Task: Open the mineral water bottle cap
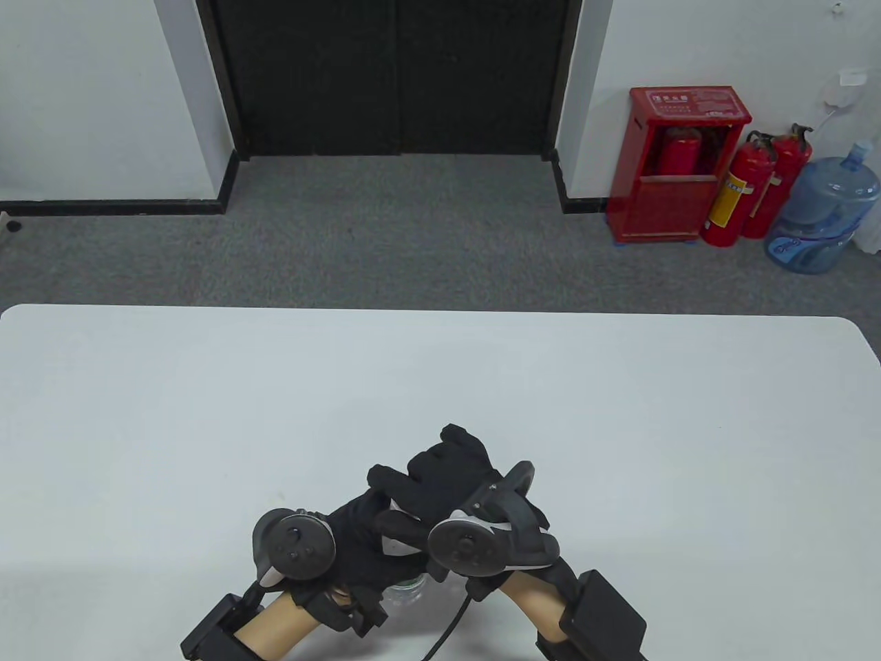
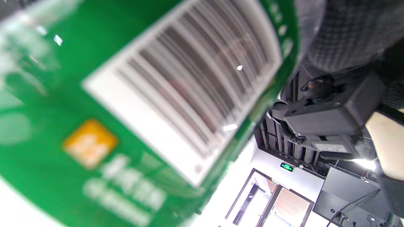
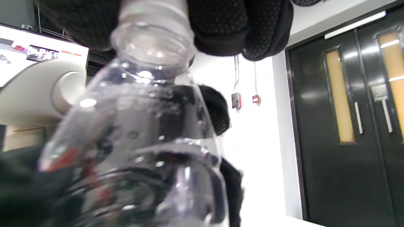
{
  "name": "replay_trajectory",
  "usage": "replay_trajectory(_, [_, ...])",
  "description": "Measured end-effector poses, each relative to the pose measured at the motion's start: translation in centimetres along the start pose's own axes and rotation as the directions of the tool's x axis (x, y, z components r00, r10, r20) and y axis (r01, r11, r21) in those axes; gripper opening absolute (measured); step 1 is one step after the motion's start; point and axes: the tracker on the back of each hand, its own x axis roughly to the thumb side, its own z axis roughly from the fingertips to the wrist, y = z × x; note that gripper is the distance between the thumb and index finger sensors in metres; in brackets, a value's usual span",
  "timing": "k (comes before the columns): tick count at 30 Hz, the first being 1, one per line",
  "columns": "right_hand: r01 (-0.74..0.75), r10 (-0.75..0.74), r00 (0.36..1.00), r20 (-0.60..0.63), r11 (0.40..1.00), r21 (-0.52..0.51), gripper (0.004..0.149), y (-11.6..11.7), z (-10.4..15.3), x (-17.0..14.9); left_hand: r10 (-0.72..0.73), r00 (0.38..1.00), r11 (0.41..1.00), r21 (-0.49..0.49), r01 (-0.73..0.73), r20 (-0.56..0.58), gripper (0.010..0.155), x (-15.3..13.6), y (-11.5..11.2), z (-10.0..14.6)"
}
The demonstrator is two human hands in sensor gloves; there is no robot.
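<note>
A clear mineral water bottle (image 1: 406, 591) with a green label is mostly hidden under both hands near the table's front edge. My left hand (image 1: 354, 540) grips its body; the left wrist view shows the green barcode label (image 2: 142, 110) up close and blurred. My right hand (image 1: 447, 471) sits on top of the bottle. In the right wrist view its fingers (image 3: 221, 28) wrap around the pale cap (image 3: 151, 9) above the clear neck and shoulder (image 3: 142, 126). The left glove shows dark behind the bottle (image 3: 216, 115).
The white table (image 1: 619, 413) stretches far, left and right of the hands. Beyond it on the floor stand a red extinguisher cabinet (image 1: 678, 165), two fire extinguishers (image 1: 747, 189) and a blue water jug (image 1: 822, 213). A black double door (image 1: 396, 76) is at the back.
</note>
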Motion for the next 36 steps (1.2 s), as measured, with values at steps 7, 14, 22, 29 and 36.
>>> replay_trajectory(7, [0.081,-0.081,0.997,-0.015,0.996,0.024,0.067,0.5,-0.1,0.0,0.008,0.999,1.0,0.024,-0.008,-0.033,0.092,-0.5,0.2,0.0])
replay_trajectory(14, [-0.009,0.005,0.995,-0.099,0.999,-0.045,0.066,0.9,-0.1,-0.5,0.001,0.999,1.0,0.03,0.0,-0.035,0.092,-0.6,-0.2,-0.3])
replay_trajectory(22, [0.053,-0.05,0.994,-0.099,0.998,0.03,0.075,1.5,-0.1,-0.6,-0.005,0.999,0.999,0.046,0.007,-0.052,0.092,-1.0,0.2,-0.2])
replay_trajectory(29, [-0.096,0.094,0.993,-0.069,0.995,-0.016,0.065,1.5,-0.3,0.2,-0.011,0.999,1.0,0.028,0.012,-0.045,0.092,-0.9,0.0,0.0])
replay_trajectory(36, [-0.019,0.021,0.997,-0.078,1.0,0.024,0.066,2.0,0.0,-0.4,-0.022,0.998,0.999,0.027,0.023,-0.057,0.092,-1.0,0.0,0.0])
